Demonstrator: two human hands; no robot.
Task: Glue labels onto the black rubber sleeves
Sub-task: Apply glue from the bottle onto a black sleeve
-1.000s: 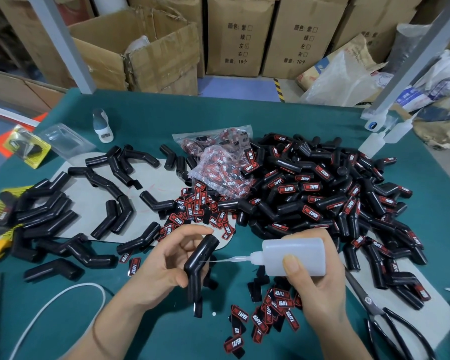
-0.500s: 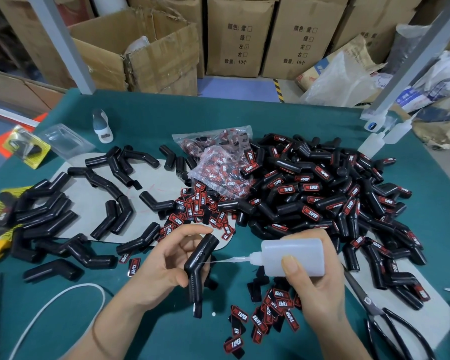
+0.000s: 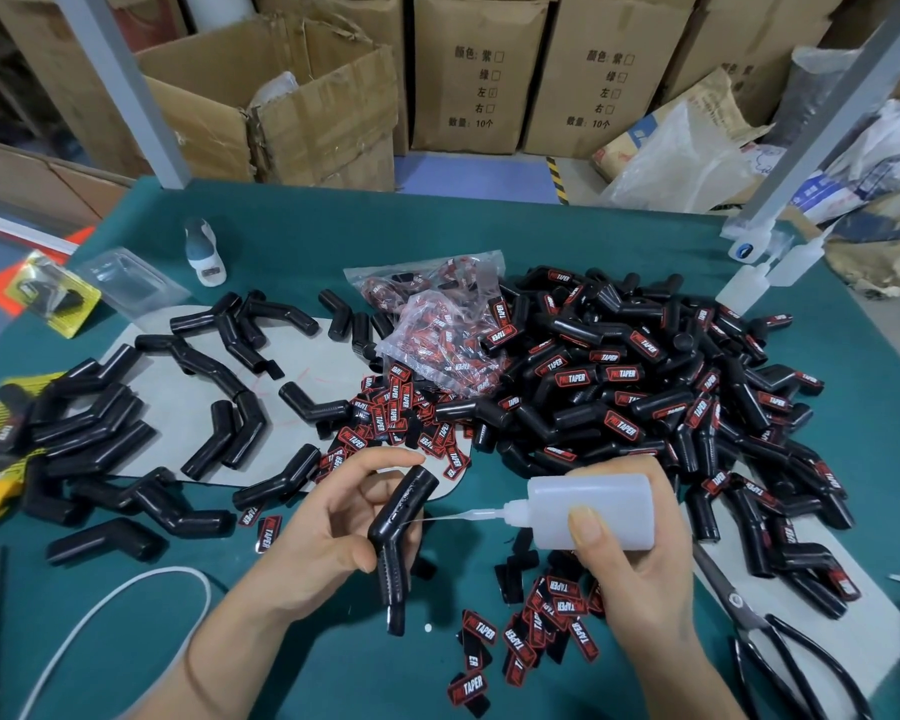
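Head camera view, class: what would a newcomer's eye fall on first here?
Likely the big heap of labelled sleeves at the right of the green table. Next, at front centre, the left hand holds a bent black sleeve while the right hand aims a white glue bottle at it. Loose red labels lie below.
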